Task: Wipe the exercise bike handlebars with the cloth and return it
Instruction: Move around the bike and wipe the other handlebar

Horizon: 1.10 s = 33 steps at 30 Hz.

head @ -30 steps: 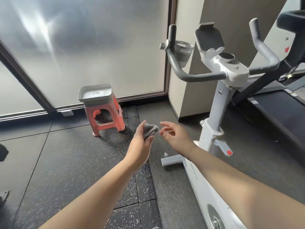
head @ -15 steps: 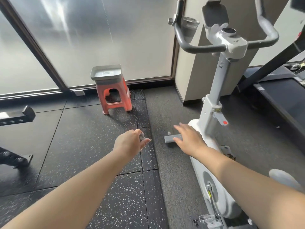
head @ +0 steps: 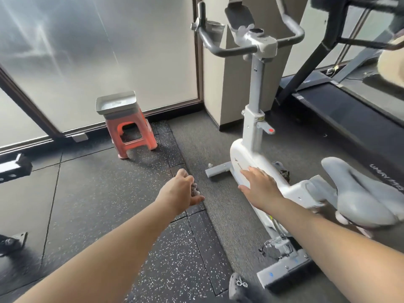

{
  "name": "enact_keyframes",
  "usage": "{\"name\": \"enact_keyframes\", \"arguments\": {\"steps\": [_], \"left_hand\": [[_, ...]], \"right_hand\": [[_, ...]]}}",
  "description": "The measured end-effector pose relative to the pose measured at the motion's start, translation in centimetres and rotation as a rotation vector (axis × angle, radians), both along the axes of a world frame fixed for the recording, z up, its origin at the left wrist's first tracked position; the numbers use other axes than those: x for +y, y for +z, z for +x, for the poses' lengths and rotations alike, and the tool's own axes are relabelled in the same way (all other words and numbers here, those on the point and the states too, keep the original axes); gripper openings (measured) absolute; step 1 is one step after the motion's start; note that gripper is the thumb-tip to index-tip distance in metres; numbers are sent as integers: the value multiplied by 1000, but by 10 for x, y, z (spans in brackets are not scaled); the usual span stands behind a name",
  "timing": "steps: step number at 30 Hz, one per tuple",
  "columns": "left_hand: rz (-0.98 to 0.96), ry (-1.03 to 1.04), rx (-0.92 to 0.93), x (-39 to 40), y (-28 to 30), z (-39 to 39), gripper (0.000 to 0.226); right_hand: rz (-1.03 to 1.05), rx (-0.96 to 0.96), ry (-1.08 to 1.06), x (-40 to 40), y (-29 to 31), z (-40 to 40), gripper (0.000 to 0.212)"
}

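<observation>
A person stands back from an exercise bike in a home gym, both bare arms stretched forward and down. At far left, parts of dark metal equipment edge into view on the speckled rubber floor. One orange plastic stool stands by the frosted glass wall with one grey tray on top, empty as far as can be seen.

The left hand is curled nearly closed around the balled grey cloth, only a scrap of which shows past the fingers. A second ago that cloth was raised between the two hands, near the stool in the view; since then the view has pulled back and the hands have dropped lower, so the seat and rear base now show. The right hand is spread flat and empty over the white frame of the one exercise bike; whether it touches cannot be told.

The single pair of dark handlebars sits well above and apart from both hands. By appearance, wiping is either over or not begun, and the cloth has not been returned. One treadmill lies at right.
</observation>
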<state>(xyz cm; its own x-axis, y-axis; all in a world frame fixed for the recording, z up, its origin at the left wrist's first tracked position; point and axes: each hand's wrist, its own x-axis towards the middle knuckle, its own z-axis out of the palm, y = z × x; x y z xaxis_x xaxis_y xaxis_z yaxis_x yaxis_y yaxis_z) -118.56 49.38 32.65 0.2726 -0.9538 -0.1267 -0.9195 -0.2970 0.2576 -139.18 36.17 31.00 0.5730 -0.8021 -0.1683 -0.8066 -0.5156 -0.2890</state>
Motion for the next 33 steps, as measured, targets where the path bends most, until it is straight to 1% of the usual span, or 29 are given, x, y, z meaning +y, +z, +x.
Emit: {"name": "enact_keyframes", "arguments": {"steps": [4, 8, 11, 15, 18, 23, 27, 30, 33], "left_hand": [[-47, -118, 49, 32, -1, -29, 34], [-86, -166, 92, 53, -5, -62, 24], [-52, -237, 50, 57, -4, -85, 32], [-10, -294, -1, 54, 0, -125, 22], [17, -328, -30, 53, 2, -162, 23], [-4, -370, -55, 55, -1, -235, 25], [14, -437, -44, 64, -5, -303, 28], [29, -507, -70, 70, -3, -353, 33], [4, -518, -74, 72, -2, -396, 35]], "right_hand": [[13, 22, -78, 53, -4, -31, 54], [58, 37, -143, 98, -14, -73, 56], [68, 33, -195, 123, -13, -103, 55], [46, 25, -264, 151, -10, -149, 54], [42, 31, -318, 167, -8, -189, 53], [31, 63, -399, 191, -6, -266, 47], [19, 87, -457, 210, -5, -335, 50], [8, 105, -484, 219, -2, -383, 50], [-19, 140, -499, 226, 0, -426, 51]]}}
